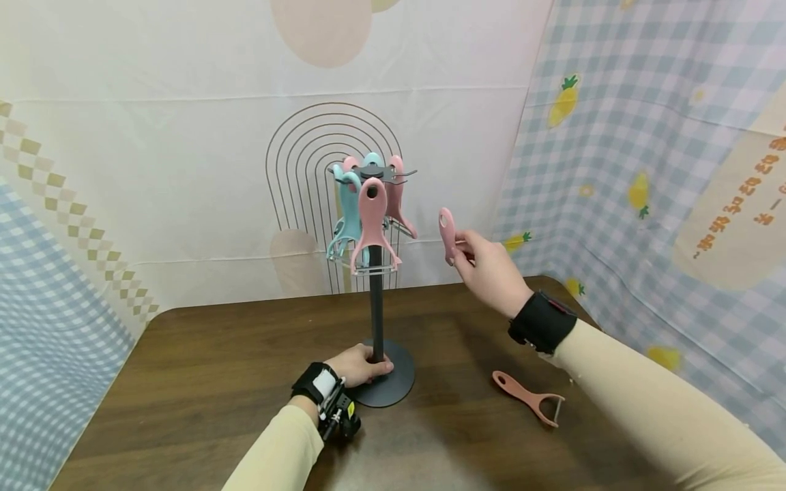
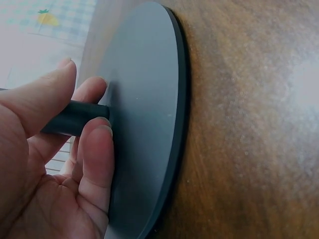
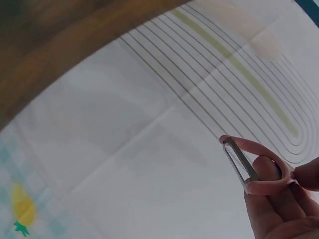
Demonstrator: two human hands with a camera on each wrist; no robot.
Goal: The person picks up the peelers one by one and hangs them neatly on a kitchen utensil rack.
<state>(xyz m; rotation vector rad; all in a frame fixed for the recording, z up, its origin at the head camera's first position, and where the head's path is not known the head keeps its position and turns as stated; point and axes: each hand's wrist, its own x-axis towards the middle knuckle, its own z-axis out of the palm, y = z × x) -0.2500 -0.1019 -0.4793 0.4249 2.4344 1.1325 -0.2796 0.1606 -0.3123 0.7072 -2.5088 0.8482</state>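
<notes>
Low on the black pole [image 1: 376, 307] of a stand, my left hand [image 1: 359, 365] curls its fingers and thumb round it, just above the round base [image 2: 144, 99]. My right hand [image 1: 488, 269] is raised to the right of the stand and pinches a pink peeler [image 1: 447, 232] near its head. The handle with its hole points up; in the right wrist view the metal blade [image 3: 241, 159] faces away from the fingers. From the stand's hooks hang several peelers, among them a pink peeler [image 1: 372, 211] in front and a light blue peeler [image 1: 349, 215].
Another pink peeler [image 1: 522, 392] lies on the brown wooden table [image 1: 245, 402], right of the base and below my right forearm. A white patterned cloth [image 1: 184, 170] hangs behind the table, and a blue checked cloth [image 1: 614, 150] covers the right side.
</notes>
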